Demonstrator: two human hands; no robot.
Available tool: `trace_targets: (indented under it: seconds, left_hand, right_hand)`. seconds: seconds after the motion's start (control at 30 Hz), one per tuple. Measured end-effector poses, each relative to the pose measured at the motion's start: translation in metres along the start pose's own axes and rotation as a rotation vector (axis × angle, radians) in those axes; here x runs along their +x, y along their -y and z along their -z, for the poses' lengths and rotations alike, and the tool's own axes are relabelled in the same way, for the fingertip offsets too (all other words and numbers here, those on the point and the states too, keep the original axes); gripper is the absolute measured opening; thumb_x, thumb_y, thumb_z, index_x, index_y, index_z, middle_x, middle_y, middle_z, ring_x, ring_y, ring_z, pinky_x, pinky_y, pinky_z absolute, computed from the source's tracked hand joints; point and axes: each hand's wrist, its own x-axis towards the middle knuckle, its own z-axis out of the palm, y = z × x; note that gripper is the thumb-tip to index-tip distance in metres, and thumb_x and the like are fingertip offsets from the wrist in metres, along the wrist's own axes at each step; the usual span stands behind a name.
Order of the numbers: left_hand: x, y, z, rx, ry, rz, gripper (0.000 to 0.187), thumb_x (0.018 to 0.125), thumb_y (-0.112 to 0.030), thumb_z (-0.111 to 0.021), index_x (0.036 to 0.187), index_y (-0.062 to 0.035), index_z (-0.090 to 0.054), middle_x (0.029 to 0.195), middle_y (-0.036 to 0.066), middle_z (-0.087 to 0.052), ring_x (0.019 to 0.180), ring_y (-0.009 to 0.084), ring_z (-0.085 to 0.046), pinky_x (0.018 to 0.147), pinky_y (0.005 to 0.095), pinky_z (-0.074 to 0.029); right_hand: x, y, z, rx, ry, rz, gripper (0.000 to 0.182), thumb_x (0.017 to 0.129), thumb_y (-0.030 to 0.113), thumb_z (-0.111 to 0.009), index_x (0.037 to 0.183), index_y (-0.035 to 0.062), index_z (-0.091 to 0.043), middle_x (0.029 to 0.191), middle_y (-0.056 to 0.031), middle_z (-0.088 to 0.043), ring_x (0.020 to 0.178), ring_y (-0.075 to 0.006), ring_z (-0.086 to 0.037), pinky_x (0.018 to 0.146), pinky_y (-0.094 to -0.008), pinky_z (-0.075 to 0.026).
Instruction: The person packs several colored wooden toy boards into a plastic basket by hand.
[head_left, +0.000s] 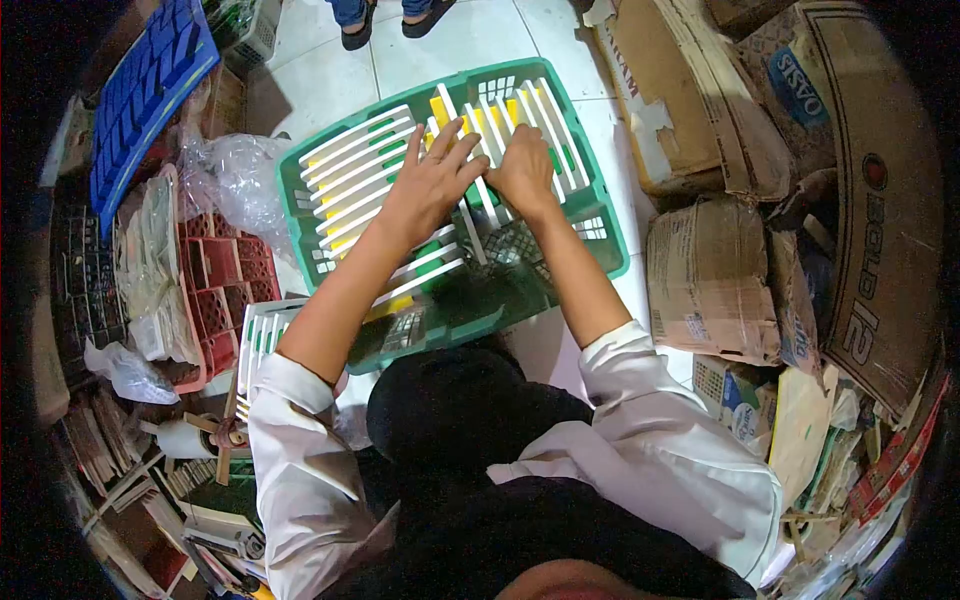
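A green plastic basket (602, 208) sits on the floor in front of me. Thin white-edged books (345, 172), with yellow and green showing on their covers, stand on edge in rows inside it. My left hand (432, 185) lies across the books near the middle, fingers spread and touching their upper edges. Close to its right, my right hand (523, 172) has its fingers curled down over the books in the right-hand row (560, 140). Its fingertips are mostly hidden, so its exact grip is hard to see.
Cardboard boxes (705, 280) are piled along the right. To the left are a red crate (228, 268), clear plastic wrapping (245, 175) and a blue panel (150, 105). More white-edged books (262, 335) stand beside the basket. Another person's sandalled feet (428, 18) are at the top.
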Motion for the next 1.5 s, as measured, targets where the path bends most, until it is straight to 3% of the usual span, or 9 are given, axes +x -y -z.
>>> trace_targets:
  seconds: [0.23,0.5,0.6,0.77,0.9,1.07,1.17,1.37,1.5]
  left_hand:
    - [0.0,-0.004,0.008,0.117,-0.059,-0.014,0.034,0.076,-0.004,-0.058,0.107,-0.0137,-0.05,0.128,0.006,-0.046,0.132,0.0261,-0.032,0.107,0.0558,-0.022]
    - [-0.016,-0.005,-0.029,0.108,0.09,0.129,0.099,0.058,-0.014,-0.079,0.142,-0.015,-0.026,0.147,0.01,-0.029,0.138,0.0289,-0.023,0.107,0.0591,-0.022]
    - [-0.023,-0.032,0.003,-0.219,0.273,0.166,0.123,0.049,-0.047,-0.082,0.141,0.0023,-0.019,0.145,0.024,-0.023,0.137,0.034,-0.021,0.105,0.0637,-0.015]
    - [-0.037,-0.054,-0.07,-0.081,0.214,0.206,0.126,0.051,-0.066,-0.072,0.141,0.0028,-0.017,0.148,0.02,-0.019,0.14,0.0308,-0.012,0.106,0.0632,-0.007]
    - [-0.031,-0.058,-0.091,-0.017,-0.075,0.322,0.104,0.068,-0.059,-0.067,0.138,0.004,-0.022,0.146,0.02,-0.022,0.138,0.0302,-0.018,0.106,0.0629,-0.009]
    - [-0.019,-0.051,-0.076,-0.048,-0.062,0.443,0.095,0.065,-0.044,-0.074,0.137,0.0021,-0.031,0.145,0.02,-0.026,0.136,0.0306,-0.025,0.105,0.0652,-0.011]
    - [-0.018,-0.057,-0.063,-0.089,-0.007,0.474,0.089,0.066,-0.042,-0.073,0.136,-0.002,-0.035,0.144,0.023,-0.028,0.134,0.0324,-0.029,0.104,0.0661,-0.011]
    - [-0.015,-0.052,-0.09,0.079,-0.206,0.399,0.068,0.074,-0.037,-0.063,0.13,-0.0041,-0.045,0.135,0.032,-0.037,0.128,0.039,-0.037,0.099,0.0691,-0.017]
    - [-0.016,-0.051,-0.079,-0.077,-0.218,0.372,0.065,0.076,-0.032,-0.062,0.131,-0.0024,-0.044,0.136,0.033,-0.035,0.13,0.0402,-0.036,0.097,0.0703,-0.021]
  right_hand:
    - [0.011,0.007,-0.006,-0.011,-0.003,0.049,0.076,0.06,0.028,-0.083,0.114,-0.0017,-0.039,0.091,-0.0223,-0.058,0.076,-0.0355,-0.064,0.062,-0.0432,-0.053]
    - [0.013,0.007,0.01,0.039,-0.224,0.195,0.063,0.065,0.027,-0.074,0.112,0.0005,-0.042,0.087,-0.0215,-0.058,0.075,-0.0356,-0.061,0.062,-0.043,-0.05]
    - [0.015,0.013,0.007,0.018,-0.136,0.17,0.06,0.065,0.027,-0.073,0.11,0.001,-0.043,0.088,-0.021,-0.057,0.078,-0.0353,-0.061,0.063,-0.0429,-0.05]
    - [0.005,-0.003,-0.016,0.078,-0.076,0.169,0.061,0.074,0.037,-0.068,0.117,-0.002,-0.048,0.099,-0.0239,-0.057,0.091,-0.0387,-0.058,0.076,-0.0451,-0.048]
    - [-0.016,-0.017,0.016,0.074,-0.407,0.425,0.053,0.078,0.035,-0.068,0.113,-0.0024,-0.054,0.11,-0.0232,-0.053,0.107,-0.0367,-0.049,0.092,-0.0425,-0.04]
    - [-0.12,-0.045,-0.025,1.728,0.102,-0.997,0.069,0.09,0.061,-0.04,0.13,0.0057,-0.043,0.133,-0.0168,-0.044,0.121,-0.0333,-0.041,0.096,-0.052,-0.036]
    - [-0.118,-0.033,-0.044,2.027,0.299,-1.232,0.077,0.09,0.068,-0.021,0.139,0.0094,-0.034,0.137,-0.0165,-0.041,0.125,-0.0332,-0.039,0.104,-0.0528,-0.029]
    - [-0.065,-0.004,-0.052,2.013,0.096,-0.778,0.093,0.079,0.081,-0.014,0.14,0.0141,-0.034,0.142,-0.01,-0.039,0.131,-0.0313,-0.034,0.109,-0.0482,-0.022]
    - [-0.074,-0.018,-0.053,2.072,0.035,-0.855,0.089,0.082,0.077,-0.012,0.139,0.0135,-0.036,0.139,-0.0098,-0.043,0.125,-0.0319,-0.042,0.105,-0.0489,-0.032]
